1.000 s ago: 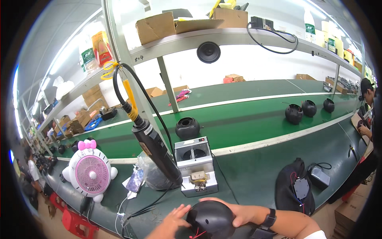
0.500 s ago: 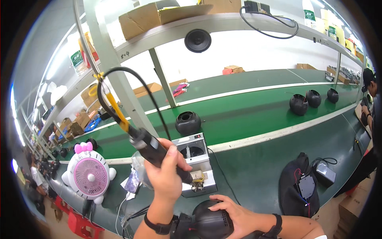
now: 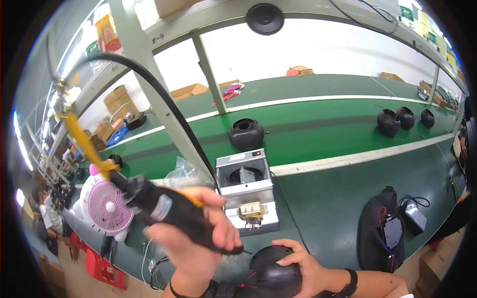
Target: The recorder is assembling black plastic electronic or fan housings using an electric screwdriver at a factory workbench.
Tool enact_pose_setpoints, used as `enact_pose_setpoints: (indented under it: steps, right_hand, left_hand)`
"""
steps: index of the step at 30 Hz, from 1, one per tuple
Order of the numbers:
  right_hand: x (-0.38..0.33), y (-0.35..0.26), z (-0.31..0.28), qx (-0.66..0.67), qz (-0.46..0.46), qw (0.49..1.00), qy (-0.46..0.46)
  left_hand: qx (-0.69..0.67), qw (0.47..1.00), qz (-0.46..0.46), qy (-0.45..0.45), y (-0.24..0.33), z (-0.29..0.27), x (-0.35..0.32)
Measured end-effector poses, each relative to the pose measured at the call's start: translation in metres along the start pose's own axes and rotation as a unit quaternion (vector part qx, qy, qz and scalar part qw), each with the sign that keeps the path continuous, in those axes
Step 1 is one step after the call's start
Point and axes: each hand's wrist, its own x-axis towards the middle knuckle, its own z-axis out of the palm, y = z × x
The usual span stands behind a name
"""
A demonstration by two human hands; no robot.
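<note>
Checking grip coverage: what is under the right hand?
The right hand rests on a round black shell with red wires at its side. The shell's top beneath the palm is hidden.

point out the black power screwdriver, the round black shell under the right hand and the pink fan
black power screwdriver (image 3: 171,214), head view, on its dark barrel
round black shell (image 3: 271,270), head view, on its domed top
pink fan (image 3: 105,206), head view, on its round grille

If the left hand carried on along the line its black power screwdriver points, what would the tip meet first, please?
Probably the round black plastic housing steadied by the right hand; the left hand aims the screwdriver down-right toward it, though depth is unclear.
</note>
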Motion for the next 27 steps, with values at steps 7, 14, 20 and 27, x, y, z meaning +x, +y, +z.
enact_pose_setpoints:
  steps: [7, 14, 20, 27]
  right_hand:
    - [0.000, 0.006, 0.005, 0.045, 0.000, 0.999, -0.019]
    - [-0.002, 0.009, 0.010, 0.042, -0.011, 0.999, -0.028]
    - [0.002, 0.003, 0.018, 0.008, 0.018, 0.998, 0.054]
    - [0.006, -0.004, 0.009, -0.037, 0.014, 0.997, 0.065]
  left_hand:
    - [0.022, 0.997, 0.057, 0.055, 0.019, 0.011, -0.020]
    - [-0.068, 0.997, -0.022, -0.030, -0.005, -0.007, -0.022]
    - [0.054, 0.997, 0.060, 0.017, -0.044, 0.000, -0.034]
    - [-0.083, 0.971, 0.072, -0.210, -0.047, -0.018, -0.006]
